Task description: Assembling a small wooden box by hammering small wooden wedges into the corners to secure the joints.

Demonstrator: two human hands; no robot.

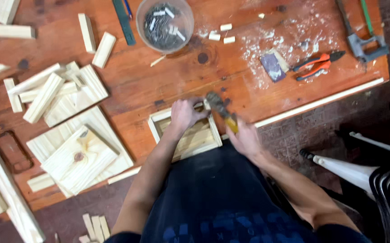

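Reddish tabletop (159, 85): pale square wooden frame (183, 135), left hand (183, 112) pinching its far rail; right hand (244, 137) gripping blurred hammer (222, 110), head pointing away-left.

Both bare forearms extend forward from the lower edge of the head view, elbows bent and spread apart, converging toward the hands near frame centre. The left hand (183, 114) is positioned palm down, wrist slightly flexed, fingers curled inward with the fingertips pinched together at the upper right of the hand. The right hand (245, 138) lies lower and to the right, wrist straight, back of the hand facing up, fingers wrapped in a closed grip directed up and to the left toward the left hand. The two hands are near each other but not touching. Motion blur obscures individual finger detail on the right hand
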